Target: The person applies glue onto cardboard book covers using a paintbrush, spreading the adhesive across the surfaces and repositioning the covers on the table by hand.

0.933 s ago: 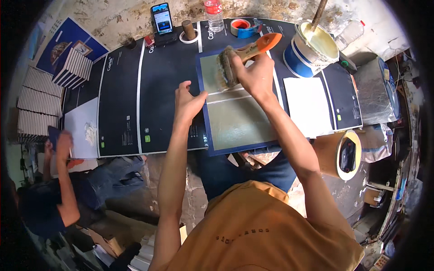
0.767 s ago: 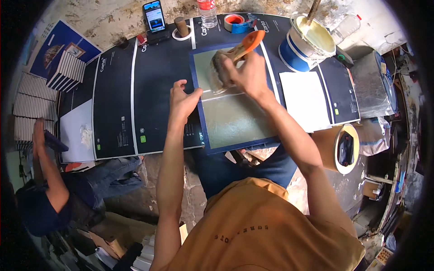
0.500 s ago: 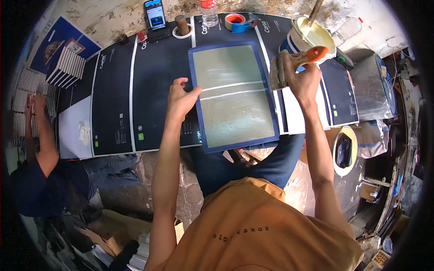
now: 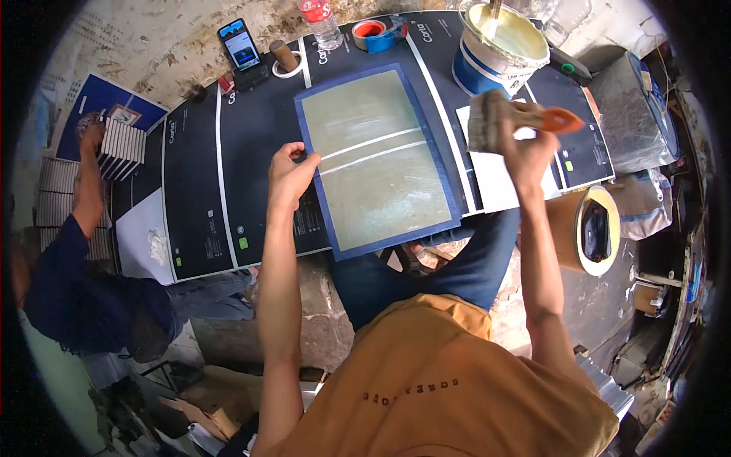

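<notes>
A wide, flat brush with an orange-tipped handle is gripped in my right hand, held up right of the book cover and in front of the bucket. The book cover lies at a slant on the dark table: two grey-green boards and a narrow middle strip on a blue-edged sheet, with a wet-looking sheen. Beside its left edge is my left hand, thumb reaching to the blue border and fingers loosely bent apart from it. Pale glue coats the inside of the white and blue bucket.
Along the back stand a phone, a tape roll with a brown cylinder, a bottle and blue tape. White paper lies under the brush. At left, a co-worker's hand is by stacked books.
My right hand and the brush have moved right, away from the cover's edge, and the brush has turned. The view has shifted. The co-worker's arm has reached farther toward the back.
</notes>
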A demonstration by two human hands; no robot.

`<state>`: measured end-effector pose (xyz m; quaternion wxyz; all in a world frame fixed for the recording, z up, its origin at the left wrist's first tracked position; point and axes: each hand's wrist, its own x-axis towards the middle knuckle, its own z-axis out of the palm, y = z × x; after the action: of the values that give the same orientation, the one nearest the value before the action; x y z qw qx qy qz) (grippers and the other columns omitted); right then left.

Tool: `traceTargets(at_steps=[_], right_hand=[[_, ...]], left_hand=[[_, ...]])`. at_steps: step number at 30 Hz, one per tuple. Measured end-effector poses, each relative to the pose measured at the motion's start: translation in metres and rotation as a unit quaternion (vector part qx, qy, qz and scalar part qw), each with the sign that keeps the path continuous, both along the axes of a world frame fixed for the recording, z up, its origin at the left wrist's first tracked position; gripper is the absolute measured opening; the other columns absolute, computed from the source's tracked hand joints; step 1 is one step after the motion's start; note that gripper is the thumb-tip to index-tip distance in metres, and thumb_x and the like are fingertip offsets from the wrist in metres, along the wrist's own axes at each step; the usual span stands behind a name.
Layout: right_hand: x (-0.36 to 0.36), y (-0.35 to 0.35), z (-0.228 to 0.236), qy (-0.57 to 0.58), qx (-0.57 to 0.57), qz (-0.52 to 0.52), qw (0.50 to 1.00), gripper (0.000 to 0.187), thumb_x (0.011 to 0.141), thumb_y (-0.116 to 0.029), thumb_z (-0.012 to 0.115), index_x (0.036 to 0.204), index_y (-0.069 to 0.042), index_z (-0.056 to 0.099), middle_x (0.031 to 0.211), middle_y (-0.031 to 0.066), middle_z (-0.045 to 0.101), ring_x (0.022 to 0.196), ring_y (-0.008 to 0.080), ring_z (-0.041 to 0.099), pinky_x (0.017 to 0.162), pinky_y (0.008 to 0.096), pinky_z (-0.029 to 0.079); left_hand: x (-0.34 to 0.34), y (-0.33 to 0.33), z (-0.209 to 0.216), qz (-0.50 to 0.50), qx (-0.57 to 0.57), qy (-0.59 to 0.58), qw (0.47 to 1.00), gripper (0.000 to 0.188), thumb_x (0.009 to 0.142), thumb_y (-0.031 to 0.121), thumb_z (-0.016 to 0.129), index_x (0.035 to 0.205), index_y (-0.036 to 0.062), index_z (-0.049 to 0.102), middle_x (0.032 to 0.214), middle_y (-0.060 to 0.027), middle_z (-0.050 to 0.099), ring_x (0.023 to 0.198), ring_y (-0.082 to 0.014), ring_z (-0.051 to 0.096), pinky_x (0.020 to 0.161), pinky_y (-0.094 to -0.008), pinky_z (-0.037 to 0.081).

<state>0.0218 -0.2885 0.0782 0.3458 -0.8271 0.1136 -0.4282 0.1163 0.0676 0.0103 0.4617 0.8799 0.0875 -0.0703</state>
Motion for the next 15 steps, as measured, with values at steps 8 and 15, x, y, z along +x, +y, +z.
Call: traceTargets(at_steps=[8, 15], right_hand=[[-0.012, 0.048, 0.009, -0.036, 0.162, 0.063, 0.984, 0.025, 0.082, -0.018, 0.076, 0.098, 0.001, 0.070, 0.086, 0.0091, 0.072, 0.083, 0.0125, 0.066, 0.078, 0.0312, 0.051], [-0.032, 0.035, -0.026, 0.050, 0.090, 0.072, 0.992, 0.018, 0.084, -0.013, 0.072, 0.095, 0.001, 0.068, 0.085, 0.0092, 0.071, 0.080, 0.0152, 0.066, 0.078, 0.0325, 0.052]], left_hand=[[0.006, 0.007, 0.007, 0.009, -0.044, 0.026, 0.999, 0.043, 0.076, 0.016, 0.069, 0.114, -0.0036, 0.066, 0.106, -0.0111, 0.068, 0.097, -0.0195, 0.063, 0.086, -0.0317, 0.048], [0.009, 0.034, -0.001, 0.018, -0.006, 0.051, 0.999, 0.047, 0.075, 0.019, 0.069, 0.116, -0.0034, 0.065, 0.112, -0.0124, 0.066, 0.101, -0.0212, 0.064, 0.089, -0.0334, 0.048]])
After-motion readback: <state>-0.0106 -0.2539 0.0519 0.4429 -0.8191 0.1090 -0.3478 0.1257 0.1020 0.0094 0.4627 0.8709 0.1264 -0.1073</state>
